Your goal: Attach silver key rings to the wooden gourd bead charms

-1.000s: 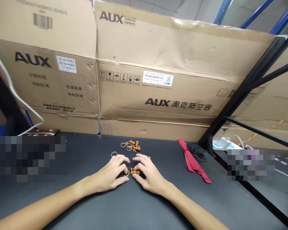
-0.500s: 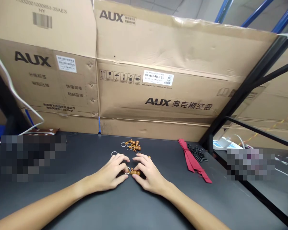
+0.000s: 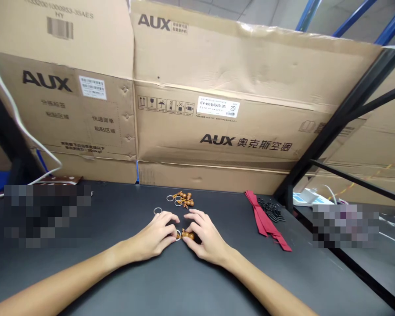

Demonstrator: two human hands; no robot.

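In the middle of the dark table, my left hand (image 3: 158, 235) has its thumb and index finger closed on the metal ring of a keychain. My right hand (image 3: 206, 239) faces it, thumb and index finger closed on the same keychain's brown gourd-shaped beads (image 3: 188, 235). The keychain's ring (image 3: 178, 235) stands tilted by the left fingertips. Just behind my left hand lies another metal ring (image 3: 157, 210), and whatever it is joined to is hidden by the hand. Farther back rests a small group of similar beaded keychains (image 3: 186, 202) with orange cords and rings.
Red fabric strips (image 3: 266, 221) lie to the right, beside a pile of black pieces (image 3: 271, 210). Cardboard panels (image 3: 213, 127) stand along the table's back. A black metal frame (image 3: 332, 127) slants up on the right, and a white cable (image 3: 23, 127) hangs at left.
The keychain between my hands has shifted slightly right, and its beads show more fully. A bead glimpsed behind my right hand is now hidden. The view has moved slightly.
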